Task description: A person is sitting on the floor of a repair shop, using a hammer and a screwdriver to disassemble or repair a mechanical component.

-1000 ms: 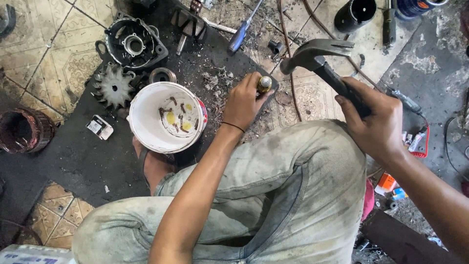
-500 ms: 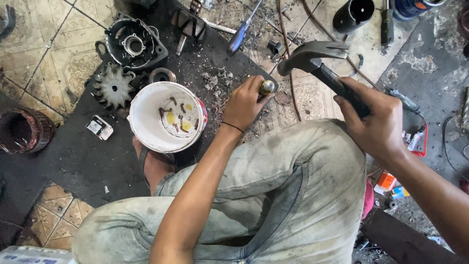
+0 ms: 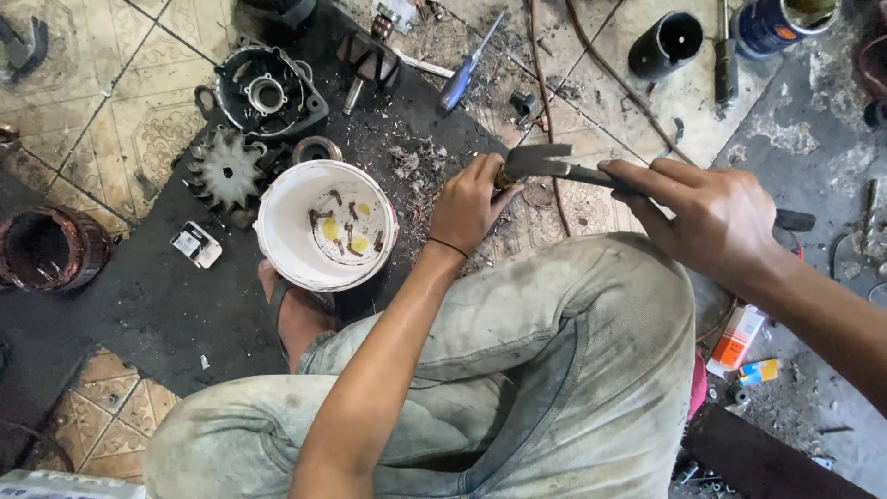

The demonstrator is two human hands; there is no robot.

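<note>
Gripping a claw hammer [image 3: 554, 166], the right hand [image 3: 711, 217] had its head down on the small metal part [image 3: 504, 180] pinched in the left hand [image 3: 467, 203] — striking underway, part not yet freed.

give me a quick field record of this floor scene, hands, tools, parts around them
setting: person squatting on a dirty tiled floor with a dark mat
left hand: closed around a small metal part, mostly hidden, held on the floor
right hand: grips the handle of a claw hammer, its head down at the part
beside left hand: white bucket holding small bits
further left: toothed fan wheel, black round housing, copper-wound stator
beyond the hands: blue-handled screwdriver, black cylinder
</note>
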